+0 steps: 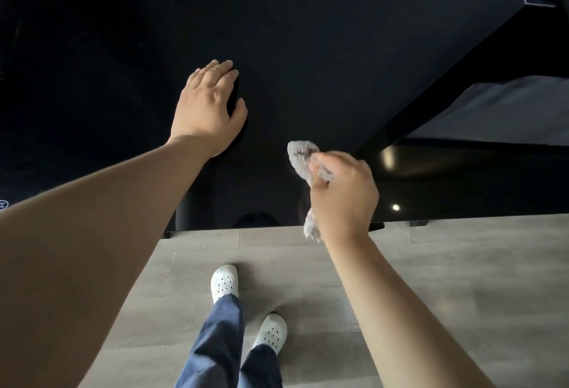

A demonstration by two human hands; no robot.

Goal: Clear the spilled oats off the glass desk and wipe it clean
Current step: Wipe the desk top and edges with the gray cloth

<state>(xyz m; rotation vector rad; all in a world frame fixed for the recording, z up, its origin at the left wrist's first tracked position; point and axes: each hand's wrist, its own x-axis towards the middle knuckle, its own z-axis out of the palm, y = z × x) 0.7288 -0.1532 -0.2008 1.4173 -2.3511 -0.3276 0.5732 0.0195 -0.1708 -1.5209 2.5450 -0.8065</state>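
The black glass desk [308,49] fills the upper half of the view, its front edge running just above the floor. No oats show on its surface. My left hand [209,107] rests palm-down on the glass left of centre, fingers together and nearly straight, with only a dark reflection under it. Lower and to the right, my right hand [341,193] grips a bunched grey fluffy cloth [300,156] near the front edge. One end of the cloth sticks out toward the glass, and the other hangs below my wrist.
A black desk leg or frame [462,80] slants across the right side, with a grey surface [508,110] behind it. Below lies light wood-look flooring [431,295] with a few pale specks near the desk edge. My white clogs [224,283] and blue trousers stand at the centre.
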